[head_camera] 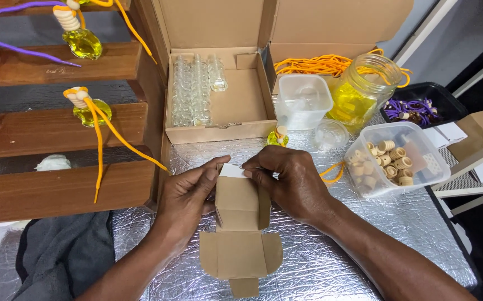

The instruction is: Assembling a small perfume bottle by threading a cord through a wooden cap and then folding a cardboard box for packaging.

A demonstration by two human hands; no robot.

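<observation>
Brown card carton (241, 203) is sitting between my hands, held just above the foil-covered tabletop (319, 262). Left hand (188, 195) is gripping its left side, thumb pressing at the top edge. Right hand (291, 181) is gripping the right side, fingertips (250, 171) pinching at the top, where a white insert (231, 170) is showing. So both grips are closed on the carton, neither wide. Carton's near end is hanging open, flaps (240, 255) spread flat toward me.

Past the hands, I'm seeing a small yellow bottle (277, 136) standing on the foil, just in front of a flat open box (219, 95). That box is holding rows of clear glass bottles (192, 92) along its left side. To its right a clear tub (303, 100) and a round clear lid (330, 134) are sitting close together. Behind them a glass jar (364, 89) is holding yellow liquid, with orange cords (314, 64) piled beside it. Right of my right hand, another clear tub (397, 159) is holding wooden caps (389, 156). A black tray (420, 103) with purple cords is further back right.

On the left, wooden shelves (57, 184) are carrying two filled yellow bottles (83, 42) with orange cords trailing down. Dark cloth (63, 256) is lying at the near left.
</observation>
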